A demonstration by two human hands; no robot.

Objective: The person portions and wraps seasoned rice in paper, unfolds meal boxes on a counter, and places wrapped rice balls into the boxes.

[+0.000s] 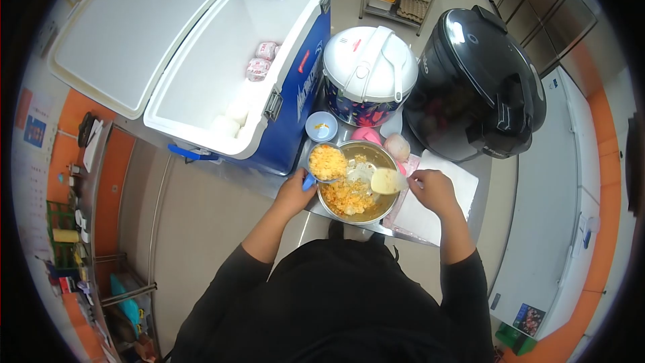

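My left hand [295, 193] is closed round the blue handle of a small cup [327, 163] heaped with orange-yellow rice, tilted over the left rim of a metal bowl [390, 210]. In the bowl lies more of the orange rice [349, 197], mostly on the near side. My right hand [433, 190] grips a pale rice paddle [388, 181], whose blade is over the right side of the bowl. A small light-blue bowl [322, 126] with bits of food in it stands just behind the cup.
An open blue cooler [285, 94] with wrapped balls [259, 68] inside stands left. Behind the bowl are a white-lidded rice cooker [359, 87] and a large black cooker [470, 87]. White paper [457, 178] and a wrapped ball [397, 148] lie to the right.
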